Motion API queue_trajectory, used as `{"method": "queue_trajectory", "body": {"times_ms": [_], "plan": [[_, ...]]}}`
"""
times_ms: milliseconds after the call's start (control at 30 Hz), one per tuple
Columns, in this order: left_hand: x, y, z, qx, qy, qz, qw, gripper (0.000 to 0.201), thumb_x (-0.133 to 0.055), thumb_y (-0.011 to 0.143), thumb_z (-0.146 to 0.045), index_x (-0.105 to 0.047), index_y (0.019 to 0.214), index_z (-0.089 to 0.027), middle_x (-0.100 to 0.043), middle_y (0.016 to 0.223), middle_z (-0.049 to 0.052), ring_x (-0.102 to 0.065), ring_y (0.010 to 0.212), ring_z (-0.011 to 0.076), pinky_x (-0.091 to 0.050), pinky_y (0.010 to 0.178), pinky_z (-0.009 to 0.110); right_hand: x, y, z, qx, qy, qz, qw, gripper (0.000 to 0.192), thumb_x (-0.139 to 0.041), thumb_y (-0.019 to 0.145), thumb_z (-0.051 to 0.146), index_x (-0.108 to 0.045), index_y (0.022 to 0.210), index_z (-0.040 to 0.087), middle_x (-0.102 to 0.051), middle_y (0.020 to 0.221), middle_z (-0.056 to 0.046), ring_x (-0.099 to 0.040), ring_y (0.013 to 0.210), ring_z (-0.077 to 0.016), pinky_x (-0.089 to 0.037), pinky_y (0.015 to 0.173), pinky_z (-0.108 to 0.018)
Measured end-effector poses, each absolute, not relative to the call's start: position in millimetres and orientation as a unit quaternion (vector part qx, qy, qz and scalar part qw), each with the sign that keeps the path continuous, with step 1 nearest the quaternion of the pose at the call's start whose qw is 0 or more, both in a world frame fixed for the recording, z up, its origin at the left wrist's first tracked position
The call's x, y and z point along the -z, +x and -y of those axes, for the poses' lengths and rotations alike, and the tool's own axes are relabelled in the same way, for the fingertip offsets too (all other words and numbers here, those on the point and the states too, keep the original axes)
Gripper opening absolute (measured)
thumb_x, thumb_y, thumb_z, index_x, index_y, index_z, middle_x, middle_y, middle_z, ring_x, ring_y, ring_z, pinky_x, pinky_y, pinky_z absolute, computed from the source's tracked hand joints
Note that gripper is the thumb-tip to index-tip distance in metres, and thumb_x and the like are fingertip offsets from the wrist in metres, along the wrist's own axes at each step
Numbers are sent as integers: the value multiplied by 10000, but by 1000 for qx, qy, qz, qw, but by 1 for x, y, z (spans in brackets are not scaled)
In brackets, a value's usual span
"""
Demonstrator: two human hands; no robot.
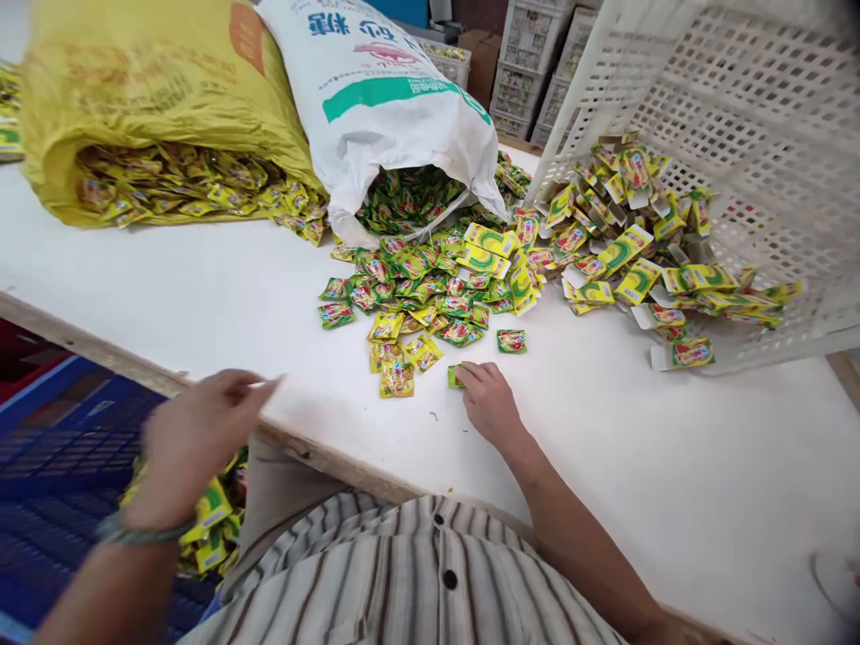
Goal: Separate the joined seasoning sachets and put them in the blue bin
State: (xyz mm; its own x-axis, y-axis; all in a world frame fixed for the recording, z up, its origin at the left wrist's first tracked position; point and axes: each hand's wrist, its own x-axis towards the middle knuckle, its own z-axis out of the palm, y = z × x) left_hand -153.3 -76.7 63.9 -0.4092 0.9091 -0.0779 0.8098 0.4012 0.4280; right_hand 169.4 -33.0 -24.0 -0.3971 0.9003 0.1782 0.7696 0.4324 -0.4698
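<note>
My right hand (490, 401) is low over the white table, its fingers closed on a small green sachet (455, 376) that lies on the surface. Blurred by motion, my left hand (205, 434) hangs over the table's front edge, thumb and fingers pressed together. A pale sliver shows at its fingertips, too smeared to name. Just beyond my right hand are several yellow sachets (396, 379) and a heap of green sachets (409, 282). One lone green sachet (511, 341) lies to the right of them.
A yellow bag (167, 81) and a white sack (409, 116) spill sachets at the back. On the right, a tipped white crate (752, 161) holds small cartons (622, 251). Below the table edge (322, 466), a blue crate (60, 511) contains filled-looking cartons (211, 528).
</note>
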Motion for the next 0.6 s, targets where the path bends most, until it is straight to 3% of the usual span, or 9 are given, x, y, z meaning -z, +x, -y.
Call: {"method": "queue_trajectory", "body": {"times_ms": [133,233,300,433,600], "plan": [[-30,-87,47,-53,600,-784,147,400,-518,806,-532,-646,902,-165,-662,880,123,-633,861,312,-467,725,375,26,173,38,-264,-578,712,297,263,-443,912,222,-656,1064,198,-718,975,-80,-607,869,-217,-495,798,-346],[-12,-48,39,-99,644,-741,161,292,-609,751,-445,-602,852,-172,-641,936,133,-608,931,312,-464,765,378,25,175,40,-361,-617,627,309,217,-461,901,311,-632,995,215,-691,848,-35,-600,736,-185,-498,716,-323],[-7,-34,38,-187,620,-724,238,227,-627,736,-408,-543,785,-203,-639,884,79,-617,846,257,-467,728,344,24,175,40,-426,-602,584,339,217,-467,889,350,-610,989,221,-663,839,-22,-598,734,-170,-508,699,-308],[-4,-25,32,-379,505,-623,461,339,-714,673,-444,-486,780,-217,-615,730,-8,-616,700,176,-473,646,276,19,173,38,-511,-552,523,402,260,-516,861,384,-566,1074,244,-630,907,-18,-600,747,-148,-522,649,-279],[-2,-12,16,-381,469,-556,571,432,-832,549,-445,-582,782,-181,-678,707,12,-634,672,180,-481,624,278,11,176,40,-517,-524,554,389,261,-550,847,357,-507,1078,244,-602,782,22,-568,652,-130,-487,637,-276]]}}
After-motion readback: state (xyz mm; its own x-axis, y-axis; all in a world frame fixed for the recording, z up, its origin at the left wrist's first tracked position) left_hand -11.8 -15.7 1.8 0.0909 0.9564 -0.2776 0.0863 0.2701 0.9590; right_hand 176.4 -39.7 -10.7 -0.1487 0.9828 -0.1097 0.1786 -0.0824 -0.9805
